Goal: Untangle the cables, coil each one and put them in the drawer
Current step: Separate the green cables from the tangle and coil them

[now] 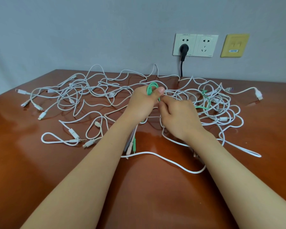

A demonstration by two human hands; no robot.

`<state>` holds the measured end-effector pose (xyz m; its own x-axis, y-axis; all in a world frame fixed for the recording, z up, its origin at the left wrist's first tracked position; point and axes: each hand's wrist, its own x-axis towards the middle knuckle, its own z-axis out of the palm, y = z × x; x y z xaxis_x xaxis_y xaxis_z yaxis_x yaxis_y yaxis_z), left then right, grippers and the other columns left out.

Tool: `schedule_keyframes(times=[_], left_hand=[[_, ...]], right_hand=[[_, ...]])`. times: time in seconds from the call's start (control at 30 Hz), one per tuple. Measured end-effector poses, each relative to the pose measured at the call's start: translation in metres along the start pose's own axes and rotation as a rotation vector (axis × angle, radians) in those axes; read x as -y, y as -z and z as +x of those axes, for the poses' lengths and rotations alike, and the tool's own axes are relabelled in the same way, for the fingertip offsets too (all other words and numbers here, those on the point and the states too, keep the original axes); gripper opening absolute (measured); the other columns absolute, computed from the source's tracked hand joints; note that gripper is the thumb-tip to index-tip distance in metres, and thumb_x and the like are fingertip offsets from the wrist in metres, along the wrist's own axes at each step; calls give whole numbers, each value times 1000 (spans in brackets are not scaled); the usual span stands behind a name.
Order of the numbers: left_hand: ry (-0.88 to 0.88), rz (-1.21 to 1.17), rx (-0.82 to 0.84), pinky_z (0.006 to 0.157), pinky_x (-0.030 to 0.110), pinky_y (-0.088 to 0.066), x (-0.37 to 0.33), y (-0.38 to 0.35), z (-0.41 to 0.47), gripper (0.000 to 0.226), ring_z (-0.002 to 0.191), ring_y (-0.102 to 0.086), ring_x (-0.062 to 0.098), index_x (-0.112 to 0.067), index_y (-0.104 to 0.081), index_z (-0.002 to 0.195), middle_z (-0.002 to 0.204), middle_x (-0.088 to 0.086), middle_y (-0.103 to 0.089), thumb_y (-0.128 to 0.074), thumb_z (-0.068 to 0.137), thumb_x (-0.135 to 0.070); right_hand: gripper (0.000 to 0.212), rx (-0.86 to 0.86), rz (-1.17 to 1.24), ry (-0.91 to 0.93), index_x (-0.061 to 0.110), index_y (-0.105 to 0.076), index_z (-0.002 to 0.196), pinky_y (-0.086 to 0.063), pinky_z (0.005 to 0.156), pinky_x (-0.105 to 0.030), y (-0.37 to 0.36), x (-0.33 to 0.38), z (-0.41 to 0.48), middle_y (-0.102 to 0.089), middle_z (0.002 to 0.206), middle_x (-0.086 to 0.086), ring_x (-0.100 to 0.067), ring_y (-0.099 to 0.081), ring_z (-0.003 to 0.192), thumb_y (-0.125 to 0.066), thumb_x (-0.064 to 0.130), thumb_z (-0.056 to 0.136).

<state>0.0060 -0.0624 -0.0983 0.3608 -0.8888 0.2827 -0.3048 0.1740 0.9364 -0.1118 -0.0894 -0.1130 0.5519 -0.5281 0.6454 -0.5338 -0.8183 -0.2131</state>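
Observation:
A tangle of several white cables (82,93) sprawls across the brown table (40,171). My left hand (142,104) is closed around small loops of a green cable (151,88), thumb pressed on top. Green, pink and pale plug ends (132,146) hang below that hand over the table. My right hand (178,118) pinches the same green cable just right of the loops. The green cable's far part (206,100) runs into the white tangle on the right. No drawer is in view.
A wall with two white sockets (195,45) stands behind the table; a black plug (183,50) and cord drop behind the table's back edge. A yellow wall plate (234,45) is to the right. A white earphone lead with jack (73,138) lies front left.

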Motion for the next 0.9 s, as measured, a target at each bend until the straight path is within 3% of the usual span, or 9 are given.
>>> schedule_keyframes(times=[0.1, 0.23, 0.33, 0.43, 0.57, 0.67, 0.77, 0.83, 0.9], left_hand=[[-104, 146, -72, 60, 29, -32, 2, 2, 2, 34, 49, -44, 9, -20, -49, 61, 45, -7, -47, -53, 95, -22], [-132, 270, -79, 68, 31, -37, 1, 4, -1, 38, 58, -48, 16, -20, -44, 58, 54, -6, -50, -52, 95, -25], [-126, 237, -73, 58, 27, -40, 1, 4, -2, 36, 43, -47, 3, -19, -46, 60, 52, -6, -52, -51, 95, -23], [-37, 56, -64, 43, 20, -44, 1, 1, -3, 31, 40, -51, 10, -15, -48, 66, 54, -1, -52, -51, 96, -20], [43, -96, -51, 51, 26, -55, -2, 0, -2, 24, 51, -58, 19, -14, -53, 72, 58, 3, -54, -51, 96, -16], [45, -105, -50, 57, 29, -56, -3, 0, -3, 23, 51, -60, 13, -15, -53, 73, 62, 3, -55, -51, 96, -16], [46, -129, -39, 69, 40, -53, -4, 0, -3, 24, 69, -57, 27, -13, -53, 72, 73, 13, -57, -50, 96, -13], [74, -189, -23, 63, 33, -50, -5, 0, -4, 24, 66, -54, 26, -11, -53, 73, 69, 13, -60, -49, 97, -12], [123, -249, -1, 57, 24, -52, -7, -1, -5, 22, 51, -57, 14, -12, -54, 75, 58, -2, -63, -49, 97, -14]], right_hand=[[28, -10, 9, -11, 23, -44, 81, -21, 70, -32, 0, 0, -1, -66, 79, -14, -38, -58, 83, -20, 36, 84], [47, -4, -26, 0, 19, -58, 90, -20, 71, -32, -2, -1, -1, -66, 77, -12, -37, -59, 83, -16, 39, 85], [61, -55, -36, 29, 20, -60, 89, -22, 70, -31, -4, -1, -1, -65, 70, -9, -36, -60, 76, -6, 46, 80], [52, -93, -32, 16, 13, -60, 82, -24, 68, -31, -7, -3, 0, -63, 63, -12, -37, -58, 65, -16, 40, 86], [36, -172, -59, -37, 7, -60, 73, -27, 63, -31, -11, -2, 1, -60, 50, -13, -36, -54, 47, -36, 29, 89], [24, -177, -60, -69, 7, -61, 73, -27, 63, -33, -10, 0, 0, -60, 51, -13, -36, -54, 47, -47, 21, 87], [19, -180, -61, -61, 6, -64, 77, -27, 64, -34, -10, 1, 0, -61, 51, -14, -36, -54, 47, -52, 18, 84], [18, -179, -57, -66, 6, -67, 82, -28, 63, -34, -11, 2, -1, -62, 53, -15, -37, -55, 47, -53, 17, 83], [20, -163, -56, -60, 6, -69, 87, -28, 64, -34, -10, 1, -1, -63, 56, -17, -39, -57, 52, -54, 18, 83]])
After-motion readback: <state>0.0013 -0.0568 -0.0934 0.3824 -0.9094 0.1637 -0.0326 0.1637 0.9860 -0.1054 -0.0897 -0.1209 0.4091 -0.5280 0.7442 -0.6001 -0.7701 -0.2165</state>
